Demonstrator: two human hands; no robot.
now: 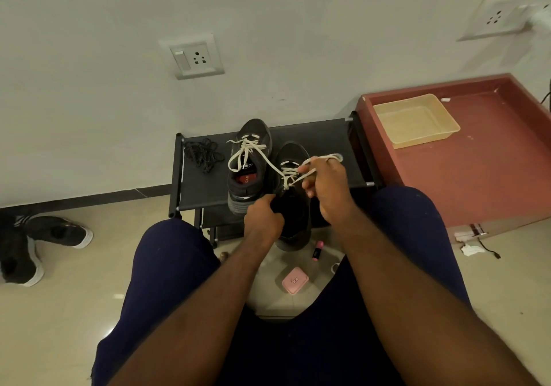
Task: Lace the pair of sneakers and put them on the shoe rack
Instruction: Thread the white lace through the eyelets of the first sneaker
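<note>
Two dark sneakers stand on the black shoe rack (325, 138). The left sneaker (249, 173) is laced part-way with a cream lace whose loops hang loose. The right sneaker (293, 206) sticks out over the rack's front edge. My left hand (262, 218) grips its collar near the tongue. My right hand (326, 182) pinches the cream lace (290, 173) and pulls it up and to the right from the eyelets; the lace loops past my fingers. A bundle of black laces (202, 154) lies on the rack's left side.
A reddish cabinet (477, 170) with a beige plastic tray (414, 120) stands right of the rack. Another dark pair of shoes (35, 248) lies on the floor at left. A pink case (295, 279) and a pink tube (317, 250) lie between my knees.
</note>
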